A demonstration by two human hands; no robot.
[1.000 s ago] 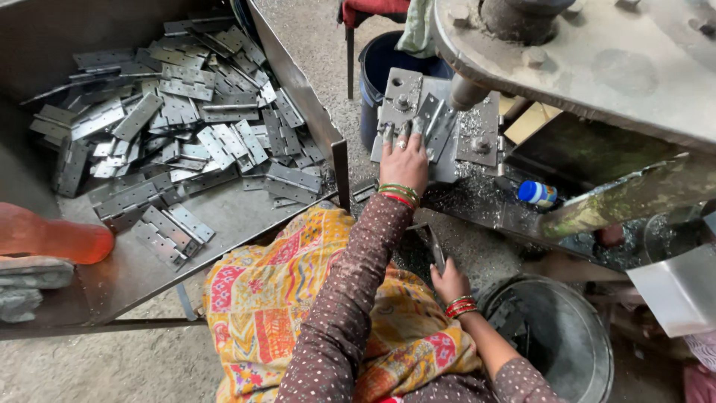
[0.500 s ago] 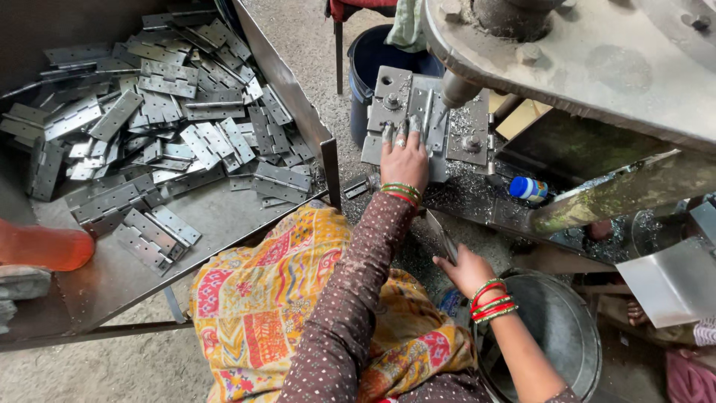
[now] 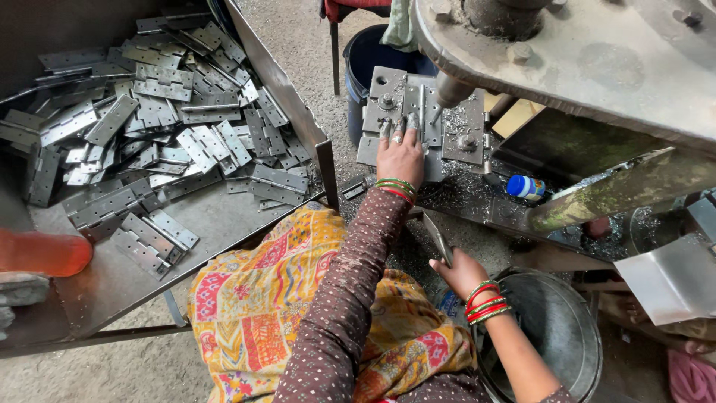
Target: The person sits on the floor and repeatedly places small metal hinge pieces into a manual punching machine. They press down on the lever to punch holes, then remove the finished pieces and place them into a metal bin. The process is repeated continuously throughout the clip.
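The left hand (image 3: 400, 155) lies flat, fingers spread and pressing down on a hinge plate (image 3: 409, 123) seated on the grey steel jig block (image 3: 418, 119) under the drill spindle (image 3: 450, 89). The right hand (image 3: 460, 272), nearer the body, is closed around one end of a second hinge (image 3: 437, 237), holding it edge-up above a round metal tub (image 3: 556, 336) just to its right. These hinges look like thin, stiff stamped steel: light singly, smooth and likely a little slippery, with sharp edges, so the flat faces or the long edges seem the safest grip. Metal swarf (image 3: 455, 198) glitters between the two hands. Beyond the left hand's far side, a sloping sheet-metal tray (image 3: 216, 216) carries a loose heap of hinges (image 3: 156, 127), dull grey and punched with holes. A small blue-capped bottle (image 3: 526, 186) lies just right of the left hand.
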